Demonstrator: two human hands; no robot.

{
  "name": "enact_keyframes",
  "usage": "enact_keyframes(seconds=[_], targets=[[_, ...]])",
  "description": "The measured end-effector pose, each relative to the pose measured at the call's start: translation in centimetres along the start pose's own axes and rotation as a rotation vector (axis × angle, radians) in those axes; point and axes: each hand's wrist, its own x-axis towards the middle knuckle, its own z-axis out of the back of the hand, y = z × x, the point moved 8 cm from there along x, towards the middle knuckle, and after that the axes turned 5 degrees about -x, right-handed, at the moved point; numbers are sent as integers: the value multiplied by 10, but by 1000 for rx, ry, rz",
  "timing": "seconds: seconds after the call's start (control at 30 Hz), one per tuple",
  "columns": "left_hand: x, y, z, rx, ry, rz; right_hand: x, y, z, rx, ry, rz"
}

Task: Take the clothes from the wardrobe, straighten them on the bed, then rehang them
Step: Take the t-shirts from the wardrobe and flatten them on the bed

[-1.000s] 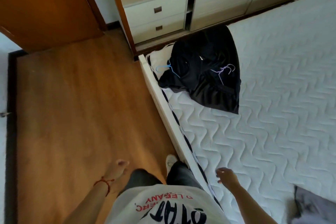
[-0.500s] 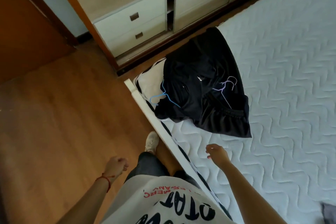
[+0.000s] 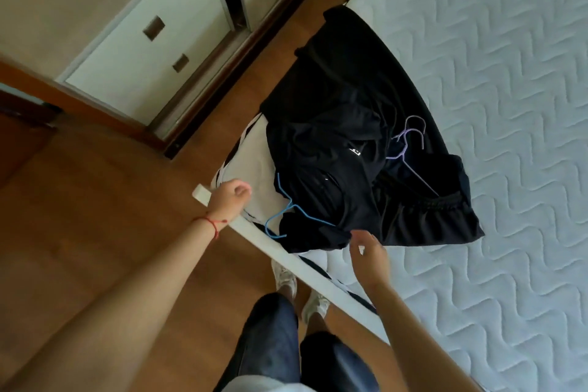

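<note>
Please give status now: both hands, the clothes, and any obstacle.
Left hand loosely curled over the bed corner, no grip. Right hand open at the edge of the black clothes, heaped on the mattress, hangers attached. No obstacle visible.

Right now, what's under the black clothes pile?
The black clothes lie on the quilted mattress and a white cloth. Blue hanger sticks out; its rest is covered.
</note>
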Motion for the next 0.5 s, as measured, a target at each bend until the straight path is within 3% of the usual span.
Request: enact_keyframes(seconds=[0.1,0.33,0.5], targets=[[49,-18,-12,154,-16,-127,30,20,-7,-122,-122,114],[118,-40,-35,664,-172,-608,70,8,-37,-381,-234,157],[144,-40,-49,697,-160,-593,78,5,-42,-493,-365,210]])
